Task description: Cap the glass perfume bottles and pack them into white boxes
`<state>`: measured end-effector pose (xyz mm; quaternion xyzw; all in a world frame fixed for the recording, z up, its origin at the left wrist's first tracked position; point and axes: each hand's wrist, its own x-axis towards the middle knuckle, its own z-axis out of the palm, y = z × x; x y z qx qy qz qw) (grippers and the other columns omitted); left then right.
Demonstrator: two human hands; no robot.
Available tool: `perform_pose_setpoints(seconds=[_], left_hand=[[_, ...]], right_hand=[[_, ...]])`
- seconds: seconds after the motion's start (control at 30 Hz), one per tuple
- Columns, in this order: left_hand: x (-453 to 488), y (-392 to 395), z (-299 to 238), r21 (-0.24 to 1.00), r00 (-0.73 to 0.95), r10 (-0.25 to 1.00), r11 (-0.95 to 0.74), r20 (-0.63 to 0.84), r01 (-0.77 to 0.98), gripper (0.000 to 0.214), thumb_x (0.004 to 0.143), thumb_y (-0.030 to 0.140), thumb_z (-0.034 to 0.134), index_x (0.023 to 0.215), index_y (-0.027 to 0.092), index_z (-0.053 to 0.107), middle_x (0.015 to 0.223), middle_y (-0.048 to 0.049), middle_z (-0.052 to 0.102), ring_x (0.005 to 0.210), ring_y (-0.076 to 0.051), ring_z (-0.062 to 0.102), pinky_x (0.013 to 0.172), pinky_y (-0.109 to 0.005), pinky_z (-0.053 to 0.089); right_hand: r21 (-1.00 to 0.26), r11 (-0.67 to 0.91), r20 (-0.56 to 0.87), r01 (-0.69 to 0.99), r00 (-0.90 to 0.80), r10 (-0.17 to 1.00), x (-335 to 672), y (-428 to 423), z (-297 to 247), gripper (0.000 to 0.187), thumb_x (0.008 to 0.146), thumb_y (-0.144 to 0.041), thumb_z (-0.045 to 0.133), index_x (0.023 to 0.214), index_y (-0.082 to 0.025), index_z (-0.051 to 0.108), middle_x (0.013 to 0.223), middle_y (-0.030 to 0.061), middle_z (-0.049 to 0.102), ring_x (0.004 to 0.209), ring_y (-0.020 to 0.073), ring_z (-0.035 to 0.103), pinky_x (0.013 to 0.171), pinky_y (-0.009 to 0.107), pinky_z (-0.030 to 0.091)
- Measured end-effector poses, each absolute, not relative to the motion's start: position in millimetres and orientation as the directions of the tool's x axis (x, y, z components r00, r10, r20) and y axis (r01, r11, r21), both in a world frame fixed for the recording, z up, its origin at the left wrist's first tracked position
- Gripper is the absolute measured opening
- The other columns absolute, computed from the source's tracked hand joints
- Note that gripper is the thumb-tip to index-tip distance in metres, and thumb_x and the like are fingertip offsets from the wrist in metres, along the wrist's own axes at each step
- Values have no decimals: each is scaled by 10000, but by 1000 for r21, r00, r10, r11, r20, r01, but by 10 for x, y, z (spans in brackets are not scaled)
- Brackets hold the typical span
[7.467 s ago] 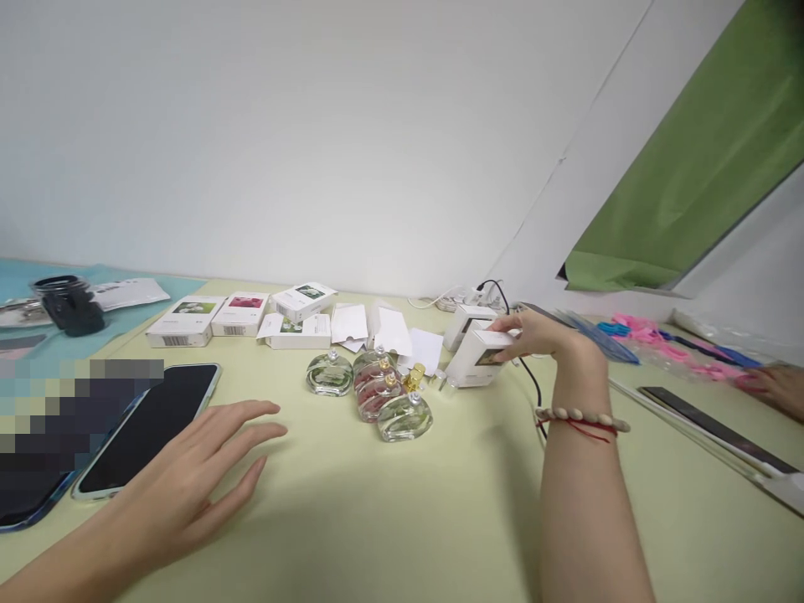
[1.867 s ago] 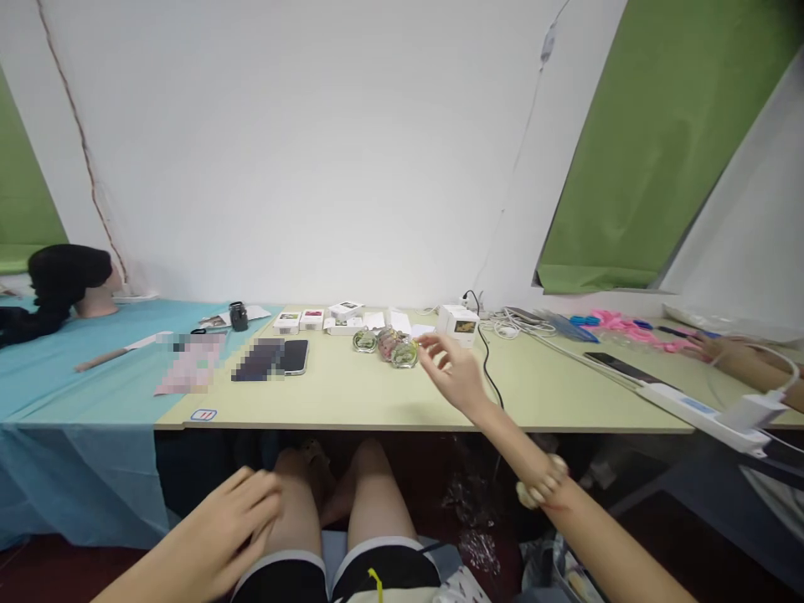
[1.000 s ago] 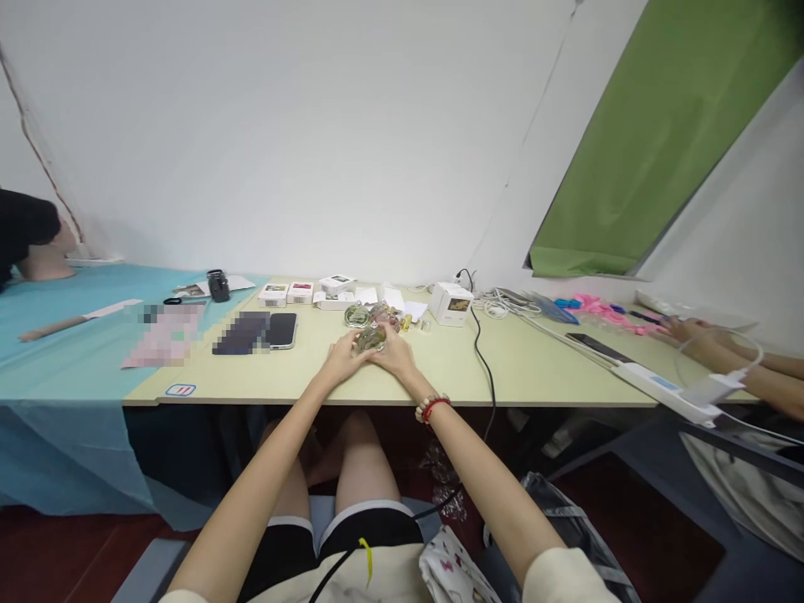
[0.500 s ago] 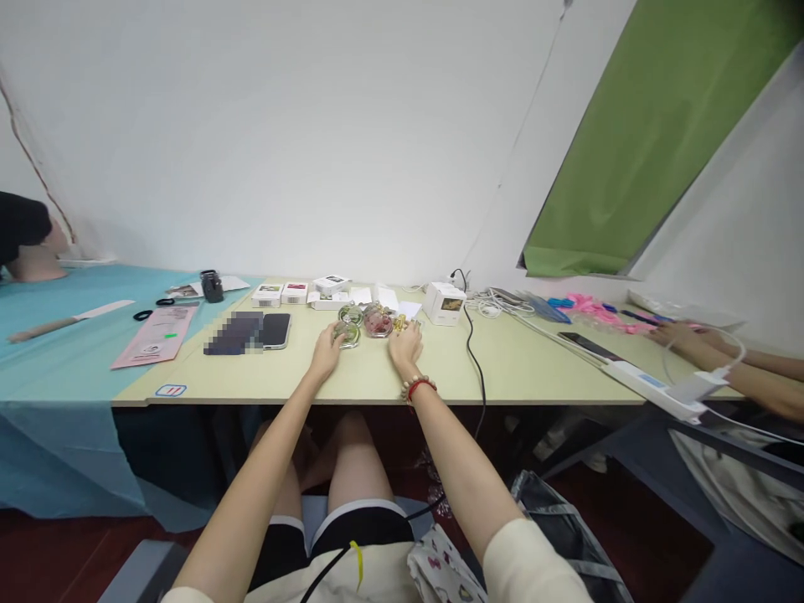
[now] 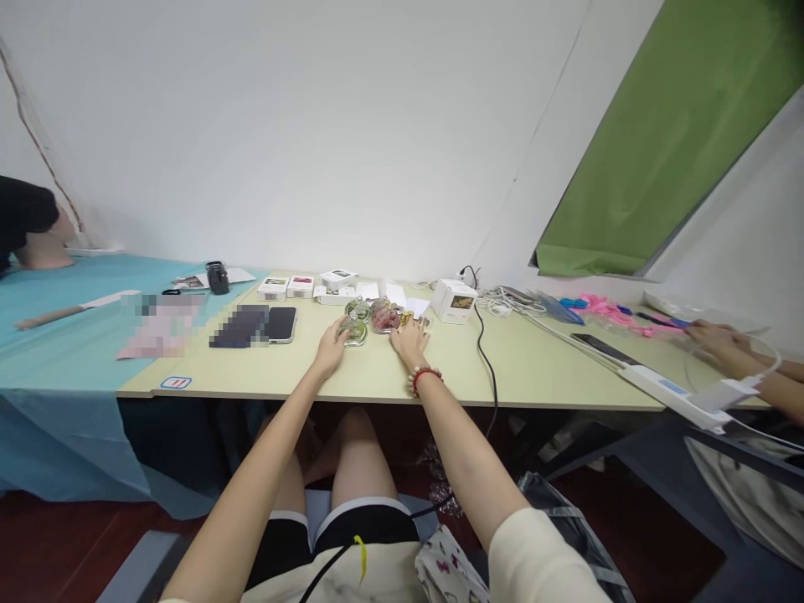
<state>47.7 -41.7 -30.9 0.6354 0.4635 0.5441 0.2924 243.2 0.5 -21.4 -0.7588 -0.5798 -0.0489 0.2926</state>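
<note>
Farther apart than a second ago: left hand (image 5: 329,348) at the front green bottle (image 5: 357,332) on the desk (image 5: 533,368), can't tell its grip; right hand's (image 5: 411,339) fingers loosely spread at the gold caps (image 5: 407,318). Steady the glass, avoid knocking the pink bottles (image 5: 384,317).

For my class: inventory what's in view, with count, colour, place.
flat table: one, pale yellow, centre
draped cloth: one, blue, left
rounded glass bottles: at least three, green and red, mid-table
small shiny pieces: uncounted, gold, right of bottles
printed cardboard boxes: at least five, white, along back
flat phones: two, black, table's left and right
plastic power strip: one, white, right
thin cables: several, black and white, right
round jar: one, dark, on cloth
mannequin head: one, black-topped, far left
hanging sheet: one, green, upper right
co-worker's hand: at least one, bare, far right
left hand: one, bare, touching front green bottle
right hand: one, bare, by gold pieces
</note>
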Motion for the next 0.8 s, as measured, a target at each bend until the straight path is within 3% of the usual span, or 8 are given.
perform_pose_setpoints(seconds=[0.17, 0.33, 0.5, 0.8], left_hand=[[475, -419, -311, 875, -18, 913, -385, 408, 292, 409, 845, 240, 421, 1249, 199, 467, 1262, -69, 510, 1112, -198, 482, 967, -349, 361], [473, -402, -323, 875, -9, 908, -402, 420, 271, 404, 842, 233, 427, 1243, 202, 469, 1237, -65, 525, 1088, -195, 489, 965, -351, 356], [474, -373, -347, 880, -21, 903, -413, 429, 233, 388, 830, 234, 451, 1215, 202, 496, 1163, -71, 565, 1057, -197, 504, 954, -352, 360], [480, -387, -332, 893, -26, 909, -402, 415, 204, 367, 817, 216, 469, 1181, 203, 521, 1162, -74, 567, 1025, -198, 514, 933, -349, 366]], right_hand=[[-352, -147, 416, 924, 295, 860, 2437, -65, -208, 348, 829, -272, 390, 990, -53, 606, 1110, 218, 534, 1062, 316, 453, 907, 447, 297], [-359, -111, 425, 927, 269, 864, 2469, -80, -213, 312, 832, -251, 412, 1019, -92, 605, 1069, 180, 574, 1012, 286, 484, 858, 399, 332], [-368, -109, 408, 923, 266, 873, 2497, -67, -217, 270, 835, -245, 421, 892, -115, 651, 975, 161, 605, 956, 276, 494, 804, 372, 343], [-372, -92, 450, 924, 267, 852, 2522, 23, -261, 329, 865, -182, 351, 1095, -175, 586, 1105, 144, 524, 1052, 276, 418, 858, 392, 292]])
